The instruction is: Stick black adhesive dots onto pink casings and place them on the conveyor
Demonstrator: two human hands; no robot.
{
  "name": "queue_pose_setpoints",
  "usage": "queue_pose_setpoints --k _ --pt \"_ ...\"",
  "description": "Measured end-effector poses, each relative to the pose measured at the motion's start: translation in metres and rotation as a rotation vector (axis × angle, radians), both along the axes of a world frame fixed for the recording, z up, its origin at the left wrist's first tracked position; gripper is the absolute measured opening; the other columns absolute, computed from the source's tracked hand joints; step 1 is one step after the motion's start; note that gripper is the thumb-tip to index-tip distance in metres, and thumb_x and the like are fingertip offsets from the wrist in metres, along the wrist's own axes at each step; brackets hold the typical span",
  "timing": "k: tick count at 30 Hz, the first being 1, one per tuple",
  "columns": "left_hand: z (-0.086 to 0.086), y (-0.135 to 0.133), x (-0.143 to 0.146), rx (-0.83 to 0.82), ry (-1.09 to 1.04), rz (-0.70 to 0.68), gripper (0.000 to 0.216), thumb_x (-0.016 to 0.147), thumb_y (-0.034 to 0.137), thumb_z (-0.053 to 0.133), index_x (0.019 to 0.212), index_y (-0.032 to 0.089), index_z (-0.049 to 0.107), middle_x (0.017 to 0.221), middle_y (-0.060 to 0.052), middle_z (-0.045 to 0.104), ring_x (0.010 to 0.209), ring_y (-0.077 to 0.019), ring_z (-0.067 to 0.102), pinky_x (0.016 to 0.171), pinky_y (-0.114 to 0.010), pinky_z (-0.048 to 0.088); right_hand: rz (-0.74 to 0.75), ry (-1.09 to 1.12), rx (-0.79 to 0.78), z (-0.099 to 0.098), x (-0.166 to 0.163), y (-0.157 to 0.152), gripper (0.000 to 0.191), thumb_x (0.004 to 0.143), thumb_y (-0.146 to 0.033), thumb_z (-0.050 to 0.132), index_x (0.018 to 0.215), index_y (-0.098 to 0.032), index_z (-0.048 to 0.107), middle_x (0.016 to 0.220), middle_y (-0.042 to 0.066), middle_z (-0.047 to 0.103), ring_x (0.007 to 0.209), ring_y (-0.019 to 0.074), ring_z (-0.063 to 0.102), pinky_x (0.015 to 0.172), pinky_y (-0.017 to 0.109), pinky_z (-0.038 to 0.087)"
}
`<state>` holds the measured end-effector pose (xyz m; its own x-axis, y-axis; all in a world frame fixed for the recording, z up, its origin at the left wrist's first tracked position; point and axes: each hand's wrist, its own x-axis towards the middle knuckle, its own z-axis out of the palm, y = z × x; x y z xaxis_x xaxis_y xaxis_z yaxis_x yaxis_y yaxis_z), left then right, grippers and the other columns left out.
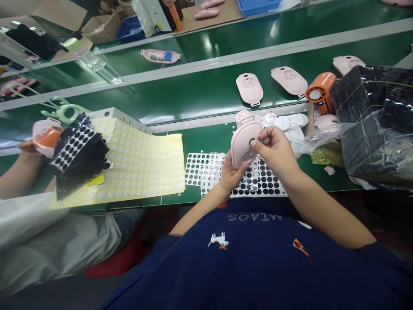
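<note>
My left hand (232, 175) is wrapped round the lower edge of a pale pink oval plastic shell (240, 144), holding it up and tilted above the bench. Thumb and forefinger of my right hand (274, 146) are pinched at a small black round sticker (251, 141) against the shell's face. Whether the sticker is fully stuck down, I cannot tell. Below both hands lie sheets of black round stickers (269, 181), partly covered by my hands. Behind the shell is a pile of round white and pink printed discs (285, 122).
Several pink shells (249, 89) rest on the green conveyor (200, 94). To the right are an orange fan (322, 90) and black plastic-wrapped stacks (364, 99). On the left, a yellow sticker sheet (151, 163) lies near a co-worker's hand (29, 148) holding a pink and orange item.
</note>
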<state>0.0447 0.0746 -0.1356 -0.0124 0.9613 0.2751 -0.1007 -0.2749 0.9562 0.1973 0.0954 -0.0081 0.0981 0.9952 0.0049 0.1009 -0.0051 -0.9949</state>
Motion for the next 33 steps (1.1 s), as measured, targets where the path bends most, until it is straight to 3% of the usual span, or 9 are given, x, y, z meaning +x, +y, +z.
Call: queue_pose_setpoints --k 5,9,11,13,17,22,26,31,33 --pt "0.008 0.004 0.004 0.070 -0.122 -0.048 0.064 0.080 0.047 0.081 0.137 0.037 0.054 0.132 -0.005 0.065 0.120 -0.0237 0.064 0.111 -0.043 0.048 -0.064 -0.144 0.114 -0.021 0.010 0.014 0.058 0.081 -0.037 0.076 0.129 -0.030 0.045 0.126 0.006 0.054 0.097 0.0165 0.057 0.081 0.032 0.053" --pt "0.016 0.010 0.006 0.036 -0.308 0.050 0.060 0.080 0.043 0.083 0.134 0.040 0.057 0.131 -0.002 0.065 0.117 -0.0194 0.065 0.108 -0.036 0.049 0.012 -0.216 0.263 -0.036 0.029 0.005 0.035 0.096 -0.043 0.057 0.127 -0.029 0.051 0.114 0.005 0.061 0.096 0.0179 0.062 0.085 0.037 0.055" --pt "0.021 0.012 0.005 -0.040 -0.403 0.142 0.062 0.079 0.048 0.083 0.134 0.041 0.056 0.136 -0.001 0.063 0.122 -0.0205 0.063 0.109 -0.038 0.049 0.155 -0.399 0.334 -0.042 0.034 -0.015 0.023 0.098 -0.041 0.052 0.114 -0.025 0.060 0.108 0.006 0.068 0.100 0.0208 0.065 0.090 0.041 0.054" --pt "0.027 0.013 0.004 -0.109 -0.460 0.204 0.071 0.074 0.056 0.083 0.137 0.042 0.053 0.143 -0.002 0.060 0.130 -0.0237 0.059 0.110 -0.041 0.049 0.362 -0.681 0.410 -0.051 0.036 -0.042 0.023 0.099 -0.038 0.054 0.110 -0.023 0.067 0.117 0.009 0.072 0.114 0.0260 0.064 0.104 0.050 0.046" --pt "0.047 0.009 -0.004 -0.193 -0.493 0.260 0.078 0.068 0.065 0.083 0.136 0.041 0.055 0.149 -0.001 0.058 0.143 -0.0277 0.049 0.113 -0.044 0.048 0.587 -1.032 0.479 -0.070 0.040 -0.083 0.033 0.100 -0.036 0.056 0.129 -0.026 0.065 0.145 0.007 0.063 0.138 0.0289 0.052 0.121 0.059 0.021" --pt "0.085 0.005 -0.026 -0.241 -0.511 0.288 0.054 0.075 0.066 0.075 0.117 0.034 0.069 0.140 0.001 0.066 0.145 -0.0300 0.047 0.104 -0.041 0.054 0.524 -1.064 0.504 -0.078 0.052 -0.092 0.024 0.100 -0.033 0.056 0.119 -0.026 0.070 0.138 0.001 0.068 0.136 0.0254 0.055 0.124 0.054 0.016" --pt "0.110 0.014 -0.042 -0.127 -0.554 0.349 0.045 0.080 0.058 0.073 0.116 0.031 0.067 0.141 0.006 0.065 0.149 -0.0206 0.042 0.094 -0.027 0.054 0.432 -1.074 0.564 -0.074 0.049 -0.090 0.019 0.098 -0.030 0.059 0.110 -0.024 0.072 0.133 0.005 0.071 0.129 0.0262 0.058 0.123 0.054 0.020" --pt "0.113 0.038 -0.035 -0.255 -0.622 0.416 0.044 0.107 0.044 0.027 0.136 0.029 0.056 0.138 -0.002 0.067 0.137 -0.0178 0.055 0.090 -0.030 0.055 0.457 -0.907 0.733 -0.063 0.029 -0.079 0.024 0.099 -0.026 0.056 0.119 -0.023 0.069 0.136 0.009 0.068 0.128 0.0260 0.058 0.117 0.051 0.030" --pt "0.106 0.050 -0.025 -0.274 -0.642 0.428 0.044 0.108 0.037 0.025 0.144 0.026 0.049 0.139 -0.006 0.066 0.130 -0.0200 0.061 0.092 -0.033 0.056 0.559 -0.793 0.748 -0.058 0.017 -0.071 0.025 0.100 -0.026 0.055 0.120 -0.023 0.068 0.132 0.008 0.069 0.124 0.0243 0.060 0.113 0.048 0.034"
